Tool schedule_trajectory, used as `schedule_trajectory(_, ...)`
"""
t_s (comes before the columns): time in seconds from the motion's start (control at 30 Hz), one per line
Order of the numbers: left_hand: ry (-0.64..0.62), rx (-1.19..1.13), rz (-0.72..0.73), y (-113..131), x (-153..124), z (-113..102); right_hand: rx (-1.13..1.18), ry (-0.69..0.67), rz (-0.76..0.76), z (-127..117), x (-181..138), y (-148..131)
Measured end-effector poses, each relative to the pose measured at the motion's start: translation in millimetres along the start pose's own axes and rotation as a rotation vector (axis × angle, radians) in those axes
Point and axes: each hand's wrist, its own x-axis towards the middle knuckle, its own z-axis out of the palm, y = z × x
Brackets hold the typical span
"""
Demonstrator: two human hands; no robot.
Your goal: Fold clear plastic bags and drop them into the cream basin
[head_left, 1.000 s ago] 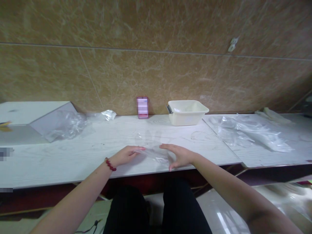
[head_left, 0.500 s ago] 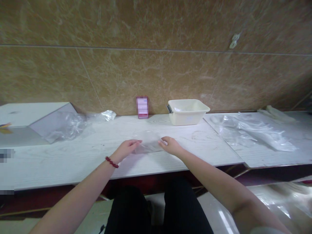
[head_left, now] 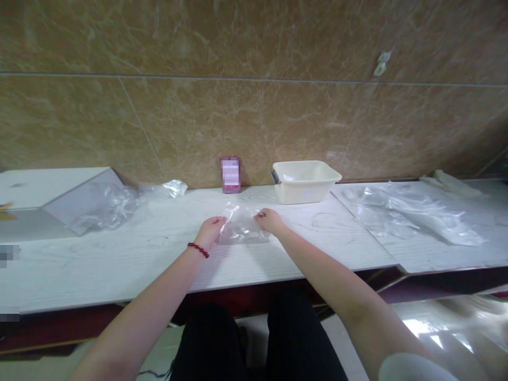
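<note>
- Since the earlier frames, the left hand point(head_left: 212, 230) and right hand point(head_left: 271, 220) have moved farther out toward the wall point(head_left: 254, 121), carrying the bag point(head_left: 243, 232) along; the right fingers, spread a second ago, are now drawn together.
- The bag is clear, thin, glossy plastic, creased and roughly rectangular.
- The surface point(head_left: 138, 270) is whitish with a wood-like grain; the wall is brown, marbled and smooth.
- The tub point(head_left: 301, 191) is cream, smooth, with tapering sides and a dark handle clip; it stands near the wall, beyond the right hand.
- Crumpled clear plastic point(head_left: 115, 203) lies against the white box point(head_left: 63, 185); more film point(head_left: 420, 214) spreads at far right.
- The bag is between the two hands, over the surface.
- The left fingers are nearly closed, pinching the bag's left edge.
- The right fingers are curled and nearly closed on its right edge.
</note>
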Motion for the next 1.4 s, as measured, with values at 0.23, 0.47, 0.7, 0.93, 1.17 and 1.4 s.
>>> schedule_trajectory(0.23, 0.083, -0.017, -0.025, 0.8, 6.0, 4.2, -0.093, -0.007, 0.022, 5.4, 17.2, 3.9)
schedule_trajectory(0.47, 0.058, -0.125, -0.024, -2.1, 8.6, 3.0, -0.047, -0.05, 0.052, 8.3, 25.5, 8.3)
schedule_trajectory(0.7, 0.017, 0.575, 0.499, 2.9, 3.5, 3.4, -0.008, -0.079, 0.046, 9.9, 26.8, 8.5)
schedule_trajectory(0.93, -0.355, 1.033, 0.748, -1.7, -9.8, 27.4, 0.086, -0.068, 0.042, 6.0, 26.2, 10.7)
schedule_trajectory(1.17, -0.355, 1.103, 0.766, -7.2, -12.9, 29.2, 0.339, -0.124, 0.199, -10.0, -9.7, 19.5)
schedule_trajectory(1.4, -0.35, 1.113, 0.773, -8.5, -14.6, 28.7, 0.373, -0.229, 0.1, -5.4, -48.3, 12.6)
